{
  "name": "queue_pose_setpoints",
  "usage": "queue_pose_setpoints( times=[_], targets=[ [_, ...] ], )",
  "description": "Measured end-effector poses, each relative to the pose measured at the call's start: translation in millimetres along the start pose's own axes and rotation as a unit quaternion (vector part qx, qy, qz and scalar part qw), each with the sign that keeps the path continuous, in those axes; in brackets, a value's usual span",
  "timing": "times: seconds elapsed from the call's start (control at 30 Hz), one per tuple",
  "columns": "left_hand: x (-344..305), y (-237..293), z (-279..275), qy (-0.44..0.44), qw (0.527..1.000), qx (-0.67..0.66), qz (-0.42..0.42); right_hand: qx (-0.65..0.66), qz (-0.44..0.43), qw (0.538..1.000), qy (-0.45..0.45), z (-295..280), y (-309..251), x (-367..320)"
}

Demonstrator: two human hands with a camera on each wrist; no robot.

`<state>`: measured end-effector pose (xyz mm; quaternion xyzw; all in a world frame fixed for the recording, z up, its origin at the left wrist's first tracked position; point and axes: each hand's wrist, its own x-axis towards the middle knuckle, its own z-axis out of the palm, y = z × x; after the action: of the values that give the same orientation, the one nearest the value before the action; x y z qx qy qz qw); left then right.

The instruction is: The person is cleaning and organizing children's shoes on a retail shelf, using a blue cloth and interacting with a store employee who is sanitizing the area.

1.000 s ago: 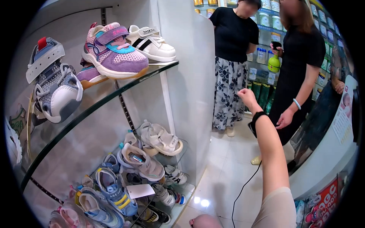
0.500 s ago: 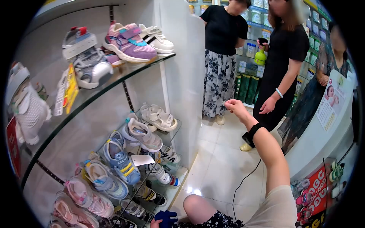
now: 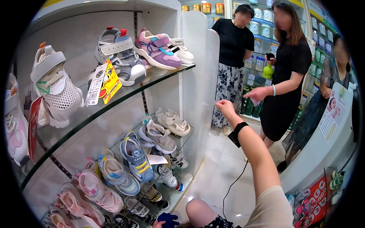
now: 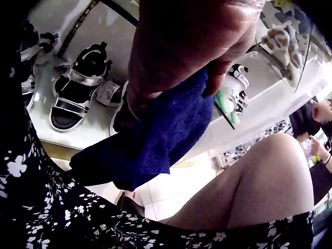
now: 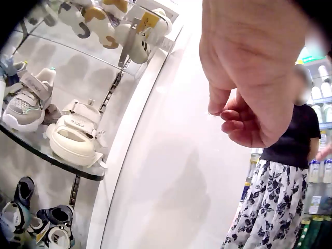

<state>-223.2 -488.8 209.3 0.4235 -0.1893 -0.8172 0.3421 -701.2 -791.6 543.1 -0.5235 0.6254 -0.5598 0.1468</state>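
Gripped in the left hand (image 4: 192, 49): one dark blue cloth (image 4: 171, 132), bunched between thumb and fingers, probably to keep its loose folds from slipping. Held low, just beside one bare knee (image 4: 262, 179) and near the shoe display. Raised well ahead: the right hand (image 5: 254, 67), fingers curled in toward the thumb, nothing visible in their grasp; one black band (image 3: 237, 132) around that wrist. Set along the upper glass shelf (image 3: 167, 77): at least five shoes, including one purple sneaker (image 3: 163, 59), likely with toes outward for easy viewing. Dangling beside one grey sneaker (image 3: 125, 62): one yellow tag (image 3: 110, 85), perhaps left outside for reading. Standing beyond: three people, one in a black dress (image 3: 287, 76) with one green spray bottle (image 3: 268, 71), apparently held near the top for steady carrying.
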Motion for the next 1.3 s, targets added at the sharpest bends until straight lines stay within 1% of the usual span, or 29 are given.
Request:
queue_pose_setpoints(
  times=[0.13, 0.17, 0.27, 0.4, 0.53, 0.67, 0.8, 0.9, 1.0, 1.1, 1.17, 1.2, 1.3],
  targets=[
    [12.9, -8.7, -16.8, -0.019, 1.000, 0.014, -0.011, -0.004, -0.008, 1.000, 0.009, 21.7, -2.1, 12.1],
    [14.8, -11.2, -19.7, -0.008, 1.000, 0.010, -0.008, -0.010, -0.009, 1.000, 0.008, 25.6, 0.8, 16.5],
    [-5.0, 3.5, 6.1, 0.036, 0.999, -0.021, 0.005, -0.016, -0.011, 1.000, 0.013, 32.5, 4.5, 22.7],
    [-16.4, 15.2, 23.9, 0.084, 0.996, -0.016, 0.004, -0.027, -0.008, 0.999, 0.022, 39.1, 5.2, 27.7],
    [-18.9, 20.8, 32.5, 0.134, 0.991, -0.003, 0.011, -0.029, 0.000, 0.999, 0.036, 43.7, 3.6, 30.1],
    [-20.8, 18.5, 27.4, 0.172, 0.985, 0.010, 0.024, -0.057, 0.002, 0.996, 0.069, 50.1, -3.3, 27.1],
    [-23.4, 19.7, 31.5, 0.154, 0.987, -0.029, 0.046, -0.087, -0.012, 0.988, 0.129, 52.9, -10.0, 19.9],
    [-30.5, 27.6, 38.7, 0.157, 0.987, -0.012, 0.035, -0.079, 0.001, 0.990, 0.114, 54.8, -11.2, 18.3],
    [-43.7, 40.5, 53.3, 0.164, 0.986, 0.009, 0.020, -0.085, -0.016, 0.989, 0.117, 54.0, -14.2, 8.9],
    [-44.9, 40.3, 59.6, 0.163, 0.986, -0.012, 0.030, -0.103, -0.059, 0.990, 0.082, 50.4, -13.7, 0.6],
    [-36.3, 32.3, 51.7, 0.158, 0.986, -0.030, 0.044, -0.108, -0.039, 0.992, 0.055, 46.4, -18.8, -6.0],
    [-37.2, 32.9, 50.3, 0.160, 0.986, -0.020, 0.038, -0.111, -0.029, 0.993, 0.041, 44.8, -21.2, -10.5],
    [-41.0, 36.3, 54.3, 0.157, 0.987, -0.013, 0.031, -0.121, -0.054, 0.989, 0.067, 43.8, -10.7, -10.0]
  ],
)
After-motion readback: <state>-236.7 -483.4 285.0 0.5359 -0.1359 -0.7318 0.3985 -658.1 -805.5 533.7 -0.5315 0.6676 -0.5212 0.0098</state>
